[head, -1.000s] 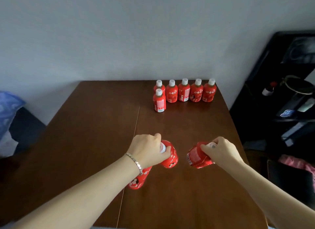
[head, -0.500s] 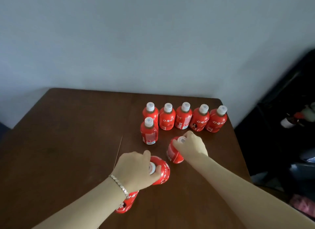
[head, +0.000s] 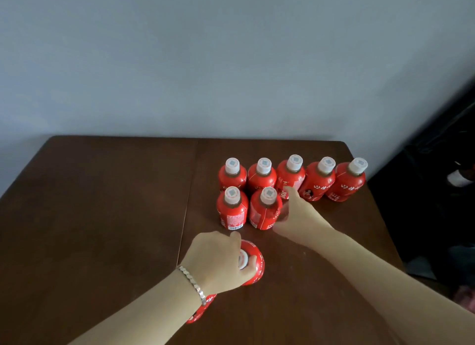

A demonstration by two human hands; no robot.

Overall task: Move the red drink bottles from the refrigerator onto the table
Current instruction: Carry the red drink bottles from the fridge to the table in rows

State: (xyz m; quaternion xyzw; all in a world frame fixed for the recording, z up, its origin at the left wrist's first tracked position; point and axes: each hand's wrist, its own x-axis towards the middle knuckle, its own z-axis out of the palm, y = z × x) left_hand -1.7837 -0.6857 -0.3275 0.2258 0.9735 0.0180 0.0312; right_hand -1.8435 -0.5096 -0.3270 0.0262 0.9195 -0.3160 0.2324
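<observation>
Bottle (head: 266, 211) now down; right hand (head: 295, 222) loose

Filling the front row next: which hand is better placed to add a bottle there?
Probably left. The left hand grips a red bottle by its cap, close to the front row; the right hand holds nothing, its fingers loose beside the standing bottles.

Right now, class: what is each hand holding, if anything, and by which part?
The left hand grips a red bottle by its cap end; a second bottle shows below it, hold hidden. The right hand holds nothing.
</observation>
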